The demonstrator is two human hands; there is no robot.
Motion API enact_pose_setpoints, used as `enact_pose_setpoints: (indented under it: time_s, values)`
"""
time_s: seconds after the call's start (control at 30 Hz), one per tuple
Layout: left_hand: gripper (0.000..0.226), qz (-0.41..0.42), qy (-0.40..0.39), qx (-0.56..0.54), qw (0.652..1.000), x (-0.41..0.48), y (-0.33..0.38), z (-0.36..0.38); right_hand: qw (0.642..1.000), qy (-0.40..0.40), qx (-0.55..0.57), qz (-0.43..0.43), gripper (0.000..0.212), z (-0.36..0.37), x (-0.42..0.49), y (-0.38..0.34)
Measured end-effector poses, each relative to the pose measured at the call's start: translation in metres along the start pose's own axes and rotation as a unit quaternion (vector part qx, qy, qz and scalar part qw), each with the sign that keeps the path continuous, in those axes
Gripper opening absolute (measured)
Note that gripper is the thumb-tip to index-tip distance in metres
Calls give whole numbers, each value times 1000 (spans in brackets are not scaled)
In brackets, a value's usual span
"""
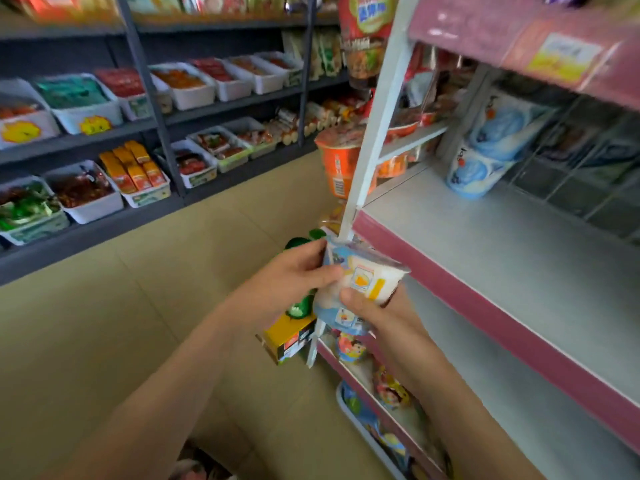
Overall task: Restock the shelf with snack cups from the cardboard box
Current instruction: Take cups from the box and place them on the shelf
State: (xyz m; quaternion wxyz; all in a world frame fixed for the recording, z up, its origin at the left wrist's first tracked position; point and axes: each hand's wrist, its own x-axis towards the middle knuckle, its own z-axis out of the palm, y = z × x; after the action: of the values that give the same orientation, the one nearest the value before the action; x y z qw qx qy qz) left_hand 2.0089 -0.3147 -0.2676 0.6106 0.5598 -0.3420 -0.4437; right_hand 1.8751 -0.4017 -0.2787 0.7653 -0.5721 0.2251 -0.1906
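Both hands grasp one snack cup (363, 282), tilted, just off the shelf (502, 244) corner: left hand (294, 275) on its base end, right hand (377, 313) underneath. Likely steadying it before placing beside the stacked cups (485, 157).

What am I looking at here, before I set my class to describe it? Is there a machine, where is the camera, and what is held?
No machine: these are a person's two bare hands. The one picture comes from a wide-angle camera worn on the head, looking forward and down, so the forearms reach in from below. The left hand and right hand grip blue-and-white snack cups beside the front corner of a grey shelf with a pink edge. On that shelf, two similar cups stand stacked near the back. Across the aisle stand white tubs of packets.
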Motion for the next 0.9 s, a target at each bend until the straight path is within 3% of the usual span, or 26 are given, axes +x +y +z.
enact_pose_setpoints:
  time_s: [0.13,0.2,0.3,0.4,0.47,0.6,0.73,0.8,0.9]
  values:
    - [25,-6,37,-15,999,10,12,17,999,39,15,-31,63,-15,-1,-28]
    - [13,18,92,45,995,16,19,32,996,73,26,-49,70,-19,-3,-42]
    - [15,114,155,158,969,21,32,56,985,138,6,-107,68,-26,1,-59]
    - [34,163,79,182,967,26,47,78,979,163,-7,-126,63,-34,4,-75]
    - [50,163,46,143,975,34,50,90,982,132,-7,-135,55,-45,5,-81]
    - [63,161,74,105,979,51,49,99,975,118,-126,-139,84,-61,1,-87]
    - [101,137,55,154,977,69,36,100,943,188,-181,-205,98,-71,0,-85]
    - [117,142,25,180,973,76,32,105,907,203,-280,-241,94,-76,-1,-85]
    - [93,175,10,259,950,88,37,117,845,261,-391,-253,66,-86,-1,-87]
